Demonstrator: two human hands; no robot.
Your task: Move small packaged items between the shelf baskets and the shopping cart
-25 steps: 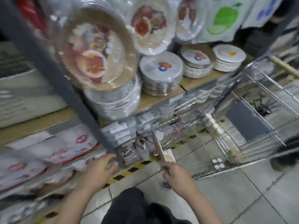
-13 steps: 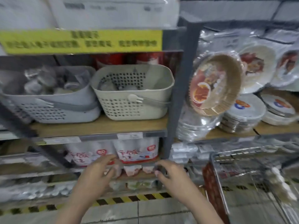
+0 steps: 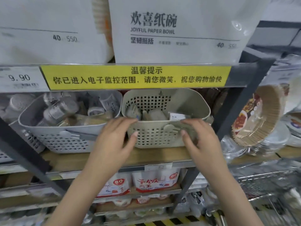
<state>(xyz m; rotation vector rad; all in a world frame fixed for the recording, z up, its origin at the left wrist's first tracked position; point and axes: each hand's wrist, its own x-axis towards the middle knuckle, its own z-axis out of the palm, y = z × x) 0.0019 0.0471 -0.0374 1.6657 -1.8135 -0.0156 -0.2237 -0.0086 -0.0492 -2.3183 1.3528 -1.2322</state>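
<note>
On the shelf, the beige basket (image 3: 164, 121) of small packets (image 3: 154, 114) sits squarely between both hands, left hand (image 3: 114, 141) and right hand (image 3: 202, 141) with relaxed, empty fingers at its front corners, equally near.

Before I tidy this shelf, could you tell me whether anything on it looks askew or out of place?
The grey basket sits turned at an angle to the shelf edge, while the beige basket beside it sits square. Nothing looks spilled or damaged.
</note>
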